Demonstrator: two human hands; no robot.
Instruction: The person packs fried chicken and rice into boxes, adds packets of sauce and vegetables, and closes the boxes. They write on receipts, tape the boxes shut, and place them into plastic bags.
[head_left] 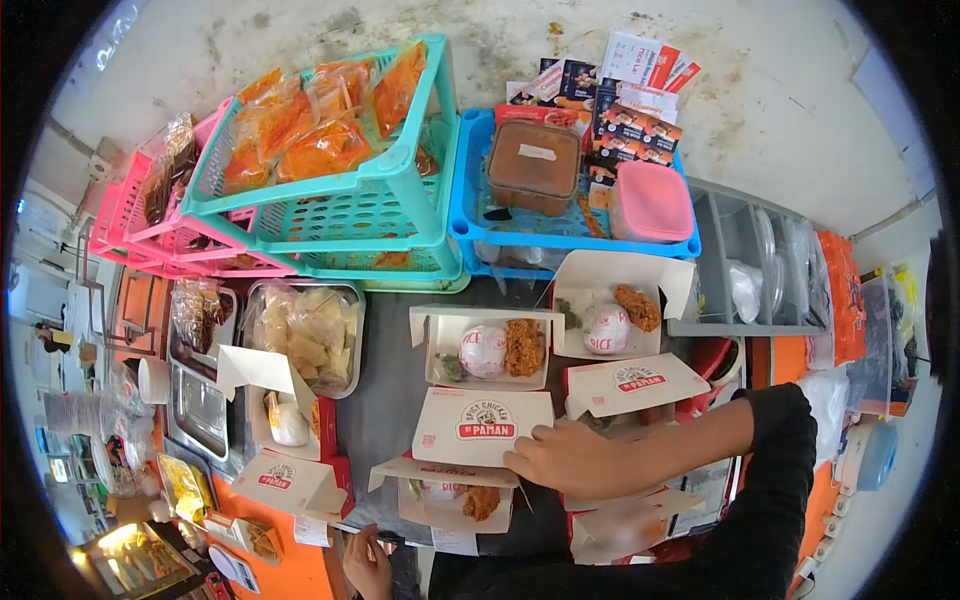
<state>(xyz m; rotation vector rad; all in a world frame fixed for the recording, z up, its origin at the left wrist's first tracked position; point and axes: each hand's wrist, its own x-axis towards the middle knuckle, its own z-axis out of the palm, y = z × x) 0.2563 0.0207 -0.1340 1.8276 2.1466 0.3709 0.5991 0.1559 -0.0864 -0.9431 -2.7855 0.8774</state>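
Observation:
My right hand [548, 462] reaches across from the right, its fingers bent over the right edge of a white takeaway box lid [484, 427] printed with a red chicken logo. In front of that lid, an open takeaway box [455, 506] holds fried chicken [481, 502] and a wrapped rice portion. At the counter's front edge, my left hand [367, 566] hangs low with its fingers loosely bent and slightly apart. It appears to hold nothing. Near it are a paper receipt [312, 531] and a logo box [285, 482]. My right forearm partly covers the boxes on the right.
Several more open boxes hold chicken and rice, including one at the centre [437, 350]. Behind stand a green basket [420, 190] of sauce packets, a blue basket [470, 215] with containers, and a grey divided tray [745, 328]. A metal tray [357, 375] of bagged food sits left.

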